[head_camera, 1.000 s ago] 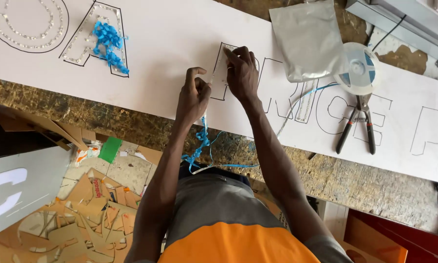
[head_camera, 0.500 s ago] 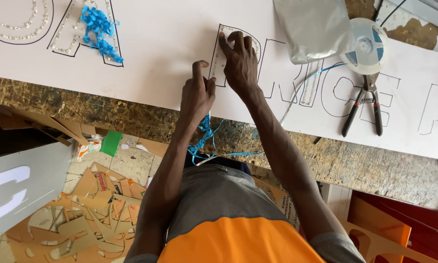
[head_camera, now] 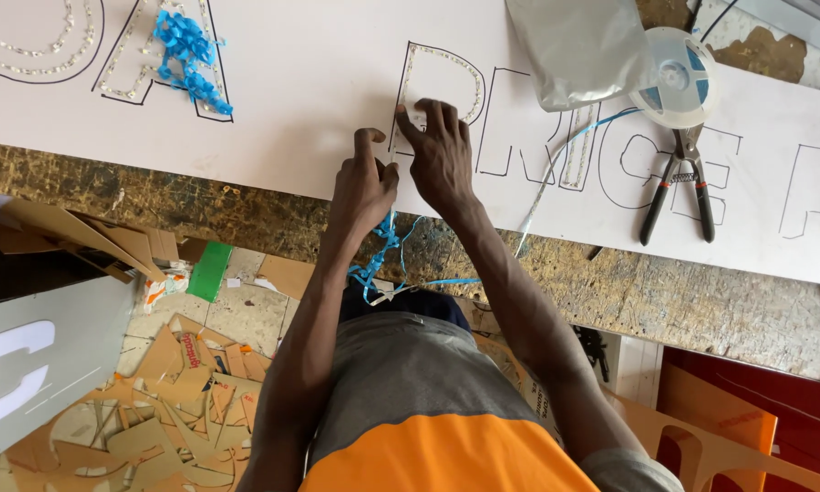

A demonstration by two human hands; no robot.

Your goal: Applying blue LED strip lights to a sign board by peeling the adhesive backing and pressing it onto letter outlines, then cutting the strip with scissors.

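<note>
Head view. A white sign board with outlined letters lies flat on a rough wooden worktop. The right hand rests fingers spread and pressed flat on the lower part of one outlined letter, which is lined with a light strip. The left hand sits just beside it at the board's near edge, fingers curled, forefinger raised; whether it pinches anything cannot be told. The hands are close together, nearly touching. Blue backing tape hangs below the left hand, over the worktop's edge. A heap of blue tape scraps lies on a letter to the left. A strip reel, a silver bag and pliers lie to the right. Cardboard offcuts cover the floor.
</note>
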